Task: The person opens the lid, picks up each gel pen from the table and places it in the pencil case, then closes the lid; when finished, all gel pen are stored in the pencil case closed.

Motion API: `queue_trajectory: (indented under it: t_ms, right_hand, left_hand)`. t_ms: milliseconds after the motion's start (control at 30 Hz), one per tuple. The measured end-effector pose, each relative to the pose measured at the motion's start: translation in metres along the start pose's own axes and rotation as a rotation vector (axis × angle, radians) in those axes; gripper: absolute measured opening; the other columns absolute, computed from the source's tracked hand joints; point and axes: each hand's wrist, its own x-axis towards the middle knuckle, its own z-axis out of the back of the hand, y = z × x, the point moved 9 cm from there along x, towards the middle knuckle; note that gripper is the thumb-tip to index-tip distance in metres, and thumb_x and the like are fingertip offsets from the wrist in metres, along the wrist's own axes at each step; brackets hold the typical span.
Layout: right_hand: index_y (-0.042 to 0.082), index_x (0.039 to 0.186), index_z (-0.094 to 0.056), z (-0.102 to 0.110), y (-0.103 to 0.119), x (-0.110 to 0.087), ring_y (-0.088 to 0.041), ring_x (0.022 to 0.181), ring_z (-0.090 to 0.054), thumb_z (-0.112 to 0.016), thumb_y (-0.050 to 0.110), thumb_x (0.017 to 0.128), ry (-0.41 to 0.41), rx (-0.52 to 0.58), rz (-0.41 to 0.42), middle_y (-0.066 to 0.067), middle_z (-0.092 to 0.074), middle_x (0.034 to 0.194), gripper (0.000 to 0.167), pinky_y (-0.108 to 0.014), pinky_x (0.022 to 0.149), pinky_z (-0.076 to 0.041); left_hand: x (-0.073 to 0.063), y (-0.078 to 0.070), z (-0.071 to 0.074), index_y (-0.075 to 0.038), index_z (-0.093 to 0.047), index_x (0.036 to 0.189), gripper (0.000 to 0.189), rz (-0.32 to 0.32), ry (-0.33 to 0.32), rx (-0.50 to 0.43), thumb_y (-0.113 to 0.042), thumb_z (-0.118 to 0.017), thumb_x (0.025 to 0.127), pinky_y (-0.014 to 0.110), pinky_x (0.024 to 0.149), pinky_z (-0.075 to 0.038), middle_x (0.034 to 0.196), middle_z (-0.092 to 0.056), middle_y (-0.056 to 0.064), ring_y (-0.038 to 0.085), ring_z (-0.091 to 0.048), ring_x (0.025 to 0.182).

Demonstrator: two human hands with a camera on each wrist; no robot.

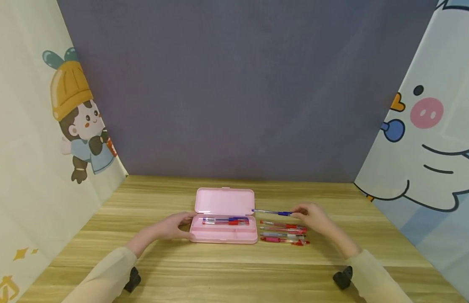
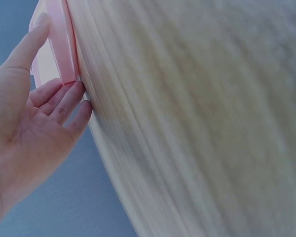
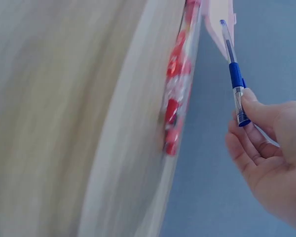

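A pink pencil case lies with its lid raised at the back. My left hand holds its left end, thumb at the front corner and fingers at the back; the left wrist view shows that hand against the pink case. Inside the back compartment lie a blue pen and a red pen. Between thumb and fingers, my right hand pinches another blue pen, its tip pointing left toward the lid. In the right wrist view this pen is clear of the table.
Several red pens and a grey-white pen lie in a stack of rows right of the case, just in front of the right hand. A dark panel stands behind the wooden table. Printed curtains flank both sides.
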Motion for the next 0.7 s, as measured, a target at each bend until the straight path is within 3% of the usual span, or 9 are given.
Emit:
queue_trajectory:
  t_ms: [300,567,700]
  right_hand:
    - [0.015,0.098,-0.071,-0.008,0.018,0.007,-0.007,0.075,-0.059,-0.064,0.027,0.089,-0.009,0.027,0.004,0.004,-0.067,0.090,0.017,-0.020,0.058,-0.050]
    - [0.011,0.098,-0.070,-0.016,0.036,0.015,-0.008,0.073,-0.059,-0.066,0.027,0.087,-0.044,0.066,0.070,0.003,-0.067,0.086,0.020,-0.022,0.056,-0.050]
    - [0.010,0.100,-0.070,-0.021,0.041,0.021,-0.008,0.077,-0.060,-0.067,0.026,0.086,-0.026,0.083,0.045,0.004,-0.067,0.088,0.021,-0.021,0.061,-0.052]
  left_hand:
    - [0.002,0.003,0.000,0.007,-0.037,0.138,0.078,0.004,0.004,-0.002,-0.030,-0.074,0.080,0.053,0.105,-0.038,0.137,-0.044,0.030,0.043,-0.049,0.122]
    - [0.004,0.007,0.000,0.008,-0.038,0.138,0.079,0.010,0.007,0.006,-0.031,-0.075,0.080,0.054,0.105,-0.038,0.136,-0.044,0.030,0.043,-0.049,0.121]
    - [0.005,0.008,0.000,0.008,-0.037,0.138,0.079,0.014,0.007,0.002,-0.031,-0.074,0.080,0.054,0.105,-0.038,0.137,-0.043,0.030,0.044,-0.049,0.121]
